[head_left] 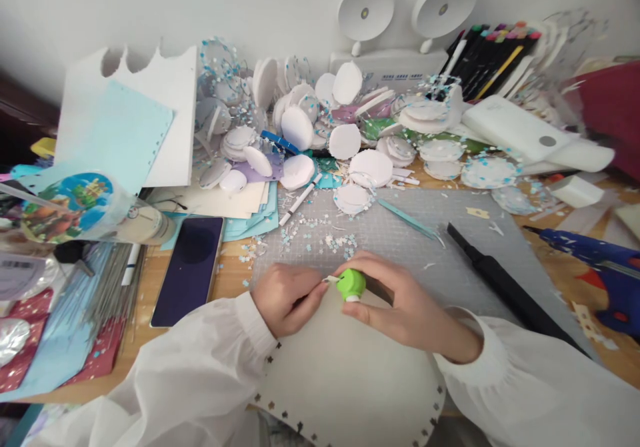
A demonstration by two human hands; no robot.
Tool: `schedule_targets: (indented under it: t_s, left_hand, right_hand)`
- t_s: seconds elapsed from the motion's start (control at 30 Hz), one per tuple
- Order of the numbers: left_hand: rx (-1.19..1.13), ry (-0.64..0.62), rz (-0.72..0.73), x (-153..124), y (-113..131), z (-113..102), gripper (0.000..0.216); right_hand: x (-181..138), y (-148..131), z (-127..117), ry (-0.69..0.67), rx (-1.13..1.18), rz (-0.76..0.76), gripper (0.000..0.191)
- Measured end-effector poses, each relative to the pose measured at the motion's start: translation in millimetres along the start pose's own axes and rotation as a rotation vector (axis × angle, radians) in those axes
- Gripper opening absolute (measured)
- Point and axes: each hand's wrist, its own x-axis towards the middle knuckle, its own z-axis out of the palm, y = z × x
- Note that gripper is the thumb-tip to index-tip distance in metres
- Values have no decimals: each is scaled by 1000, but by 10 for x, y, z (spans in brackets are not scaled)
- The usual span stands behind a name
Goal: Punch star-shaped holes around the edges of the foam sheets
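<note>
A small green craft punch point(353, 284) with a white button sits between the thumb and fingers of my right hand point(400, 303). My left hand point(290, 297) is closed in a pinch on a small white paper scrap point(331, 279), right beside the punch. Whether the scrap enters the punch's slot I cannot make out. Below both hands lies a large off-white sheet of paper point(350, 367) with a curved edge, lined with small flower- or star-shaped holes along its lower rim. Tiny punched shapes point(340, 241) are scattered on the grey cutting mat point(400, 220) beyond my hands.
A phone point(187, 270) and a cup point(85, 210) stand left. Tweezers point(407, 219), a white pen point(300, 200) and a black tool point(510, 287) lie on the mat. A blue glue gun point(595, 253) is far right. White discs point(297, 127) pile up behind, below a lamp point(366, 12).
</note>
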Motion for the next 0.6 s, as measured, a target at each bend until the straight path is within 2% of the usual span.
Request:
schedule_targets:
  t_s: [0.37, 0.6]
  left_hand:
    - [22, 43, 8, -13, 3, -1, 30]
    - [1, 46, 7, -23, -9, 12, 30]
  right_hand:
    - [-15, 30, -15, -48, -52, 18, 20]
    - [-29, 20, 28, 8, -64, 27, 15]
